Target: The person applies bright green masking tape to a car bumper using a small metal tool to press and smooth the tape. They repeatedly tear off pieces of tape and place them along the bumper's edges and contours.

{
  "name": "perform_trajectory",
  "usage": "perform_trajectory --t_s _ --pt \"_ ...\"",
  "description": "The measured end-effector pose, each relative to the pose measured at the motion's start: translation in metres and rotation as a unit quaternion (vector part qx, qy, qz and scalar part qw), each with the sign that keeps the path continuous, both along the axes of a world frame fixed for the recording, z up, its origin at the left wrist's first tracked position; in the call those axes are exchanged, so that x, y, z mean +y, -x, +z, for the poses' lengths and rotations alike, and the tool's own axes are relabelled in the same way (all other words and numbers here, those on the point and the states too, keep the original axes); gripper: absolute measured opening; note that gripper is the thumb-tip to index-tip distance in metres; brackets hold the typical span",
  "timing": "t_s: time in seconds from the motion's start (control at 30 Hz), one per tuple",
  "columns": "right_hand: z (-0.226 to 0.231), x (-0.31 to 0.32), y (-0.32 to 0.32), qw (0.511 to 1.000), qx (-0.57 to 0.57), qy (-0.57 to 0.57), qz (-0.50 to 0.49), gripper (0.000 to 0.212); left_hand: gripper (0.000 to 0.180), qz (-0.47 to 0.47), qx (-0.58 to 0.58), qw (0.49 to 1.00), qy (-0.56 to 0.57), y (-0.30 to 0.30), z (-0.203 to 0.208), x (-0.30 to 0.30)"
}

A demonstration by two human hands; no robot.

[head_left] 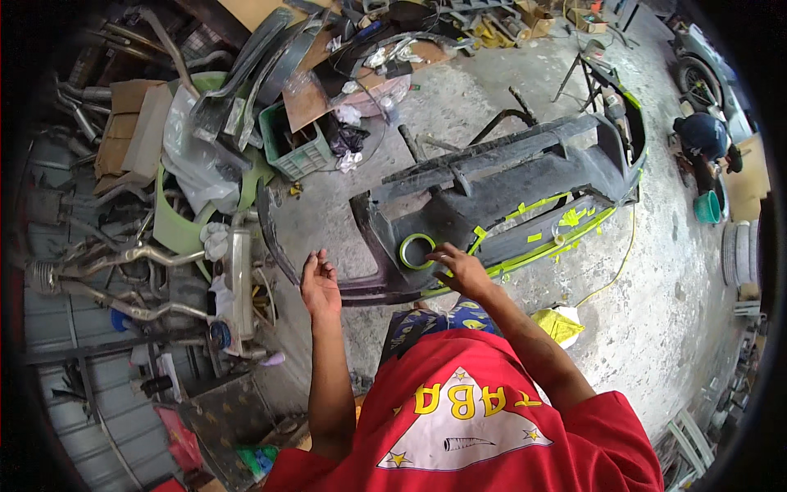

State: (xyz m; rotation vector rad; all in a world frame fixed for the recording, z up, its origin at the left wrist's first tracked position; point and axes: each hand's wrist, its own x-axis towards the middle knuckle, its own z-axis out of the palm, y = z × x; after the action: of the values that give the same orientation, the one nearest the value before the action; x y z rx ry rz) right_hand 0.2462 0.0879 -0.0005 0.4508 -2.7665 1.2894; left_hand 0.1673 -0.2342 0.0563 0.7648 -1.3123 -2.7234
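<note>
Bumper (512, 190): dark grey-black, dusty, scuffed; elongated, curved at its ends, several openings. Tape strips (504, 266): yellow-green, along the bumper's near edge and around an opening right of its middle. Tape roll (404, 251): yellow-green ring, over the bumper's left half; contact unclear.

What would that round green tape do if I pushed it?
The green tape would probably roll if it stood on its edge, because it's a round ring. It's likely fairly light for its width, since its middle looks hollow. It probably won't flop, as its rim looks evenly round.
</note>
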Motion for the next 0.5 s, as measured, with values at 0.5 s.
perform_trajectory --t_s 0.5 --pt "0.031 -0.037 -0.048 0.985 -0.074 0.041 -0.153 0.014 0.017 -0.230 -0.112 0.962 -0.097 0.080 -0.057 0.073"
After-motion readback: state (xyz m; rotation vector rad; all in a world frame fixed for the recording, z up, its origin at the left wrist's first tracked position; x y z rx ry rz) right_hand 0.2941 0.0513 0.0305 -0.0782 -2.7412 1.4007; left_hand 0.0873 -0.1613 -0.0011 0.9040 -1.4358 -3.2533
